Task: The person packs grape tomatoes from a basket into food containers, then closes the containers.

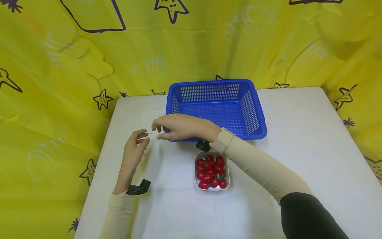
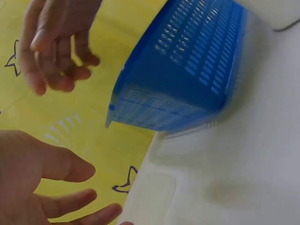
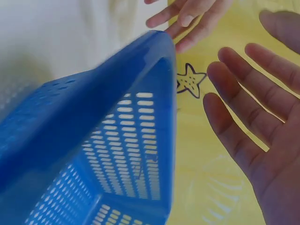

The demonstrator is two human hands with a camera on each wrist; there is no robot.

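Observation:
My right hand [image 1: 185,127] reaches across over the near left rim of a blue plastic basket [image 1: 259,113], its fingers loosely bent and holding nothing. Just left of the basket, my left hand [image 1: 133,151] is raised with fingers apart, also holding nothing. The fingertips of the two hands face each other across a gap, as the left wrist view shows too. Under and beyond that gap, a faint clear lid-like piece with rounded corners [image 2: 150,197] lies flat on the white table. The basket's inside [image 1: 209,111] shows only its slotted floor and walls.
A small white tray [image 1: 212,189] of red cherry tomatoes [image 1: 210,172] stands in front of the basket, close below my right wrist. The white table [image 1: 304,139] extends to both sides. A yellow patterned cloth [image 1: 191,49] hangs behind the table and at its sides.

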